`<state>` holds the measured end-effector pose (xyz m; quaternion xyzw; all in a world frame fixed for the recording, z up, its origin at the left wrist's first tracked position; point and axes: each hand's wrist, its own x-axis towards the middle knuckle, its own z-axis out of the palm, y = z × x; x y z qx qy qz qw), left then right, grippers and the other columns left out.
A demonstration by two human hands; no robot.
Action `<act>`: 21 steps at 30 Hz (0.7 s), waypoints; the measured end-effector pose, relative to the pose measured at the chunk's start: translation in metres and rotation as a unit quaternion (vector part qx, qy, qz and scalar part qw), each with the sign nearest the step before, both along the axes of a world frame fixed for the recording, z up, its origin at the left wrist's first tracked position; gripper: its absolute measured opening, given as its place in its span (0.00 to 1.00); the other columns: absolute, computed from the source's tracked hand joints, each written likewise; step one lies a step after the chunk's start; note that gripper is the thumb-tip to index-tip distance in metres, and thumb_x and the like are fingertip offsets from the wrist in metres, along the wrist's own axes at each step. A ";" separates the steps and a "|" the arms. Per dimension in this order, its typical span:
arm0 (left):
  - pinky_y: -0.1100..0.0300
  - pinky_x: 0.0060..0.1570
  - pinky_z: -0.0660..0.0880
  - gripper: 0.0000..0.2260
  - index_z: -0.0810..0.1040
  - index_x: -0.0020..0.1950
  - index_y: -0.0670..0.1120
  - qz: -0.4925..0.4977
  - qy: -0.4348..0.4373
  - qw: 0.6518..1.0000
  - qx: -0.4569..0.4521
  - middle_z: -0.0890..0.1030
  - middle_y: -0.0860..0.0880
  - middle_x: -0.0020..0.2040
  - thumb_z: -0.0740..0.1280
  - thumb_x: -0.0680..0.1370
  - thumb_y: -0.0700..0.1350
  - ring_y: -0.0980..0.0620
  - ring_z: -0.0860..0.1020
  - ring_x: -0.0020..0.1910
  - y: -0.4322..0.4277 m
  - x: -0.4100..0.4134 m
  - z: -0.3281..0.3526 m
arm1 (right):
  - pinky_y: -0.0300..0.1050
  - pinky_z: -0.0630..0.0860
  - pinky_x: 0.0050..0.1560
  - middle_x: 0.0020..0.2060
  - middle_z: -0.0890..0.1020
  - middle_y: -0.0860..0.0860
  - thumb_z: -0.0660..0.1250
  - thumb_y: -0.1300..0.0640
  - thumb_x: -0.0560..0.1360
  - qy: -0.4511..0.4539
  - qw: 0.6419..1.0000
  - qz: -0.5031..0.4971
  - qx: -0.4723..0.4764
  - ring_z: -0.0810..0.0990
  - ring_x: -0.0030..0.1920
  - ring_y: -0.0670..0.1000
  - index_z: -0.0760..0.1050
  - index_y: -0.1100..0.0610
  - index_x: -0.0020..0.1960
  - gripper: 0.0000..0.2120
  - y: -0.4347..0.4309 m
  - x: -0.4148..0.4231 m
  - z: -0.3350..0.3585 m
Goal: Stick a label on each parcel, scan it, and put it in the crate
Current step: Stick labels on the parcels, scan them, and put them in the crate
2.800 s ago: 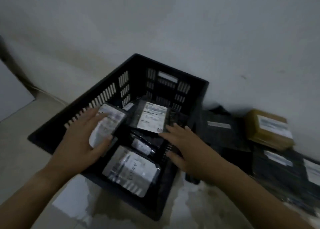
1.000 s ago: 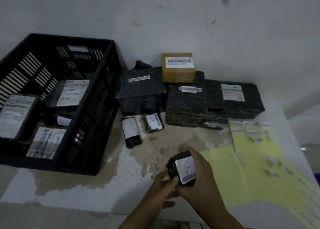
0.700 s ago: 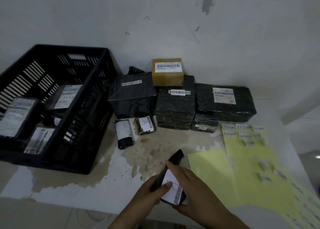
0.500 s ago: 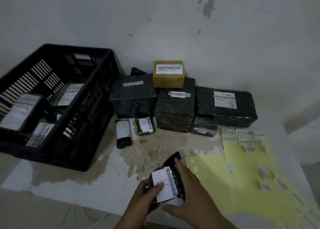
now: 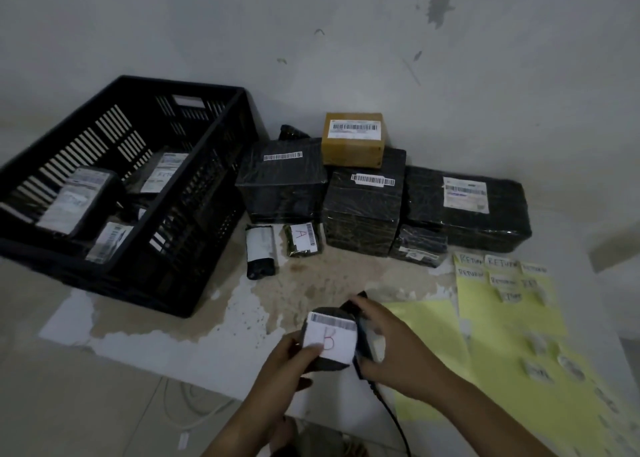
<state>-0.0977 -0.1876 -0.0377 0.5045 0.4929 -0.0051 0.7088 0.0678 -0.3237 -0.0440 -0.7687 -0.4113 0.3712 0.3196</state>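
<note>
Change: the parcel (image 5: 329, 344) has turned in the hands, and its white "B" label now faces up, barcode toward the far edge.
Meaning: labelled, probably ready to scan, not yet crated.
Left hand (image 5: 284, 363): fingers pinch the parcel over the table's (image 5: 207, 346) near edge.
Right hand (image 5: 394, 349): curled round a corded scanner (image 5: 364, 344).
Count: seven waiting parcels (image 5: 282, 183) along the far edge, and at least three in the crate (image 5: 194, 249) at the left.
</note>
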 end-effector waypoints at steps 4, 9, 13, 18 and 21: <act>0.53 0.50 0.78 0.12 0.75 0.65 0.46 0.104 -0.035 0.994 -0.025 0.85 0.46 0.58 0.67 0.82 0.44 0.47 0.85 0.55 0.005 -0.007 -0.005 | 0.44 0.73 0.61 0.72 0.67 0.47 0.72 0.41 0.72 -0.011 0.983 -0.161 -0.088 0.71 0.68 0.50 0.57 0.51 0.76 0.40 0.001 0.001 -0.051; 0.50 0.52 0.80 0.15 0.72 0.66 0.49 0.127 -0.053 0.990 -0.012 0.84 0.46 0.60 0.70 0.81 0.44 0.46 0.86 0.53 0.008 -0.011 0.002 | 0.48 0.78 0.56 0.69 0.71 0.53 0.69 0.35 0.70 -0.016 0.971 -0.124 -0.202 0.77 0.62 0.54 0.51 0.54 0.78 0.47 0.015 -0.011 -0.109; 0.51 0.50 0.79 0.15 0.71 0.65 0.49 0.124 -0.065 0.990 0.003 0.84 0.45 0.59 0.70 0.80 0.44 0.45 0.87 0.50 0.010 -0.014 0.011 | 0.46 0.78 0.54 0.64 0.76 0.49 0.70 0.42 0.73 -0.063 0.975 -0.106 -0.186 0.80 0.57 0.51 0.56 0.51 0.75 0.38 0.022 -0.014 -0.120; 0.51 0.51 0.79 0.15 0.71 0.66 0.50 0.144 -0.081 0.986 0.002 0.85 0.44 0.58 0.69 0.81 0.43 0.44 0.86 0.51 0.017 -0.012 0.010 | 0.40 0.78 0.39 0.52 0.78 0.45 0.69 0.52 0.76 0.058 0.980 -0.117 -0.150 0.82 0.43 0.46 0.58 0.49 0.75 0.32 0.008 -0.009 -0.087; 0.50 0.52 0.78 0.16 0.71 0.68 0.50 0.152 -0.098 0.983 -0.009 0.84 0.42 0.60 0.68 0.81 0.40 0.43 0.86 0.53 0.020 -0.003 0.005 | 0.47 0.76 0.40 0.46 0.79 0.53 0.66 0.58 0.79 0.196 0.957 -0.182 -0.114 0.82 0.43 0.56 0.63 0.50 0.69 0.22 -0.013 -0.007 -0.048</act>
